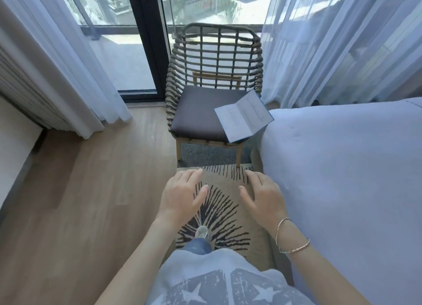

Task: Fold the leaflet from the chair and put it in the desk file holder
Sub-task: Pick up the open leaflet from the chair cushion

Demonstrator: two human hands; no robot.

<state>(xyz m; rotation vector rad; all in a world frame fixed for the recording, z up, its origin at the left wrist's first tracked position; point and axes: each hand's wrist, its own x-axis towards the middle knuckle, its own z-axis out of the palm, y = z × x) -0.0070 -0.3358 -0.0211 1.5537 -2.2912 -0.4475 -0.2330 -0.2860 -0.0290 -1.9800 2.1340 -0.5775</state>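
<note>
Both hands hang empty in front of the person, palms down and fingers loosely spread: the left hand [182, 194] over the patterned rug [219, 215], the right hand [262, 194] just beside the bed [342, 167]. Neither touches anything.

On the woven chair [212, 81] ahead, the leaflet [243, 115] lies half open on the dark seat cushion [196, 110], at the cushion's front right corner. Its near corner overhangs the seat's front edge and its right side rises toward the chair's arm, close to the bed. The desk file holder is not in view.

The step in hand looks like the reach and pickup. It would go best with the right hand, which is nearer that corner: take the overhanging part between thumb and fingers, where a thumb can slip underneath without scraping the cushion. Lifting by the crease side would keep the two panels from flopping apart. The left hand can then come in to square the edges before pressing the fold, so the panels close along the existing crease. A light pinch is enough; paper this thin probably dents if squeezed.
</note>
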